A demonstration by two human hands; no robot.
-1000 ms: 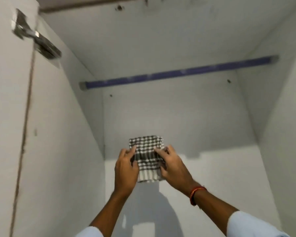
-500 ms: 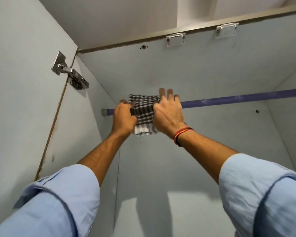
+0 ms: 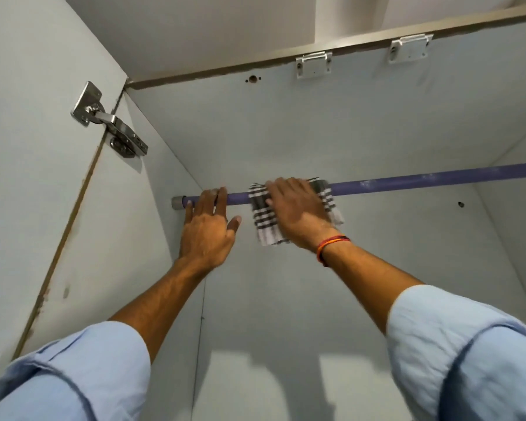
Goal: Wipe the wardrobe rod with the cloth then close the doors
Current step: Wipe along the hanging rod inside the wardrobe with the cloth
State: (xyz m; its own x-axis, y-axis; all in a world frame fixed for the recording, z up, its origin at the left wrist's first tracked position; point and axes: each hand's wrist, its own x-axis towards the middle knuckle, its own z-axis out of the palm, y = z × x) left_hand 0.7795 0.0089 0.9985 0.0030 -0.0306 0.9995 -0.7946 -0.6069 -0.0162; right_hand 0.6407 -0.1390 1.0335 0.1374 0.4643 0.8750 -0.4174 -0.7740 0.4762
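A purple wardrobe rod (image 3: 422, 181) runs across the upper inside of the white wardrobe, from the left wall to the right edge of view. A black-and-white checked cloth (image 3: 263, 218) hangs folded over the rod near its left part. My right hand (image 3: 298, 212) presses on the cloth and holds it against the rod. My left hand (image 3: 208, 226) is off the cloth, fingers spread, fingertips resting on the rod near its grey end socket (image 3: 176, 203).
The left door (image 3: 28, 177) stands open, held by a metal hinge (image 3: 110, 124). Two white catch plates (image 3: 313, 64) sit under the top front edge. The back panel (image 3: 316, 299) and side walls are bare.
The cloth went from held low in both hands up onto the rod. My left hand let go of it and moved left; my right hand slid the cloth rightward.
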